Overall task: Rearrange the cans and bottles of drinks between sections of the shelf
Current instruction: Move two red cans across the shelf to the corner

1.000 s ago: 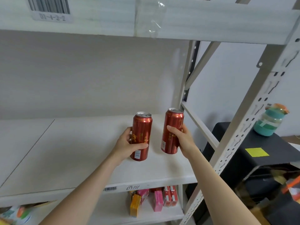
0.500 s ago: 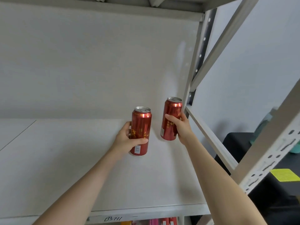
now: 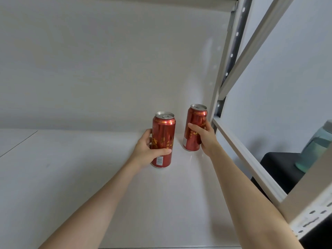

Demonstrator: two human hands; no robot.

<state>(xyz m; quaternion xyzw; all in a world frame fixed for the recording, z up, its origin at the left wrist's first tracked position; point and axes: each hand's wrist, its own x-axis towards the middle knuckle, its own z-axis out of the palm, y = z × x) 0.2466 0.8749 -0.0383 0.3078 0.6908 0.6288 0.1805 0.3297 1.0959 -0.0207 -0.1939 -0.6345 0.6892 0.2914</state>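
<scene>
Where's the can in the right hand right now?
Head view: the right-hand can sits at the shelf's back right corner, beside the upright post, gripped by the right hand.

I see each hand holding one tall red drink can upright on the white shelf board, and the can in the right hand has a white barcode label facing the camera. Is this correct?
Not quite. In the head view the white barcode label is on the tall red drink can held by the left hand, near its base. The other red can, held by the right hand, shows no barcode. Otherwise correct: both stand upright on the white shelf board.
</scene>
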